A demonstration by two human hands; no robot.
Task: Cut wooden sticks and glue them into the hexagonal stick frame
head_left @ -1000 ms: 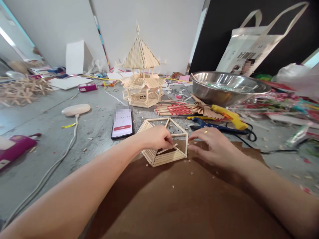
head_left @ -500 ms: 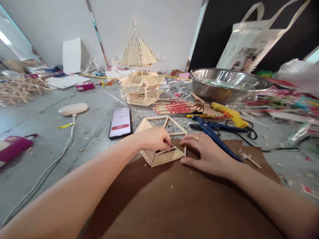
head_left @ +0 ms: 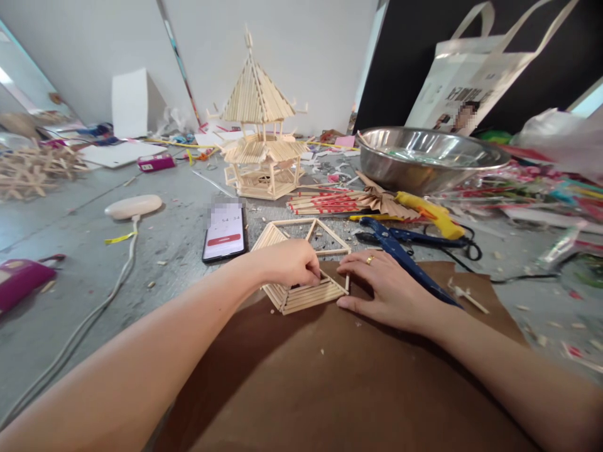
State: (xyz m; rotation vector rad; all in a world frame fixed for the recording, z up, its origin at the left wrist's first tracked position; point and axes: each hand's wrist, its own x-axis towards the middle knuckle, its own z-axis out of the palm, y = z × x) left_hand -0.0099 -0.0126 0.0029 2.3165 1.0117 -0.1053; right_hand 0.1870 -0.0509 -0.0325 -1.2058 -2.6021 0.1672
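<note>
A flat hexagonal frame of thin wooden sticks (head_left: 308, 295) lies at the far edge of a brown paper sheet (head_left: 330, 389). My left hand (head_left: 287, 262) rests on the frame's middle, its fingers pinched on a single stick inside the frame. My right hand (head_left: 391, 285) lies flat against the frame's right corner, fingers stretched out, a ring on one finger. Behind stands a finished stick pagoda (head_left: 261, 132).
A phone (head_left: 225, 231) lies left of the frame. Blue pliers (head_left: 400, 251), a yellow glue gun (head_left: 428, 213) and red-tipped sticks (head_left: 325, 204) lie to the right, near a steel bowl (head_left: 424, 157). A white cable (head_left: 94, 301) runs along the left.
My right hand slid left to the frame's right corner and settled there. My left hand pushed the single stick lower into the frame. The view shifted slightly.
</note>
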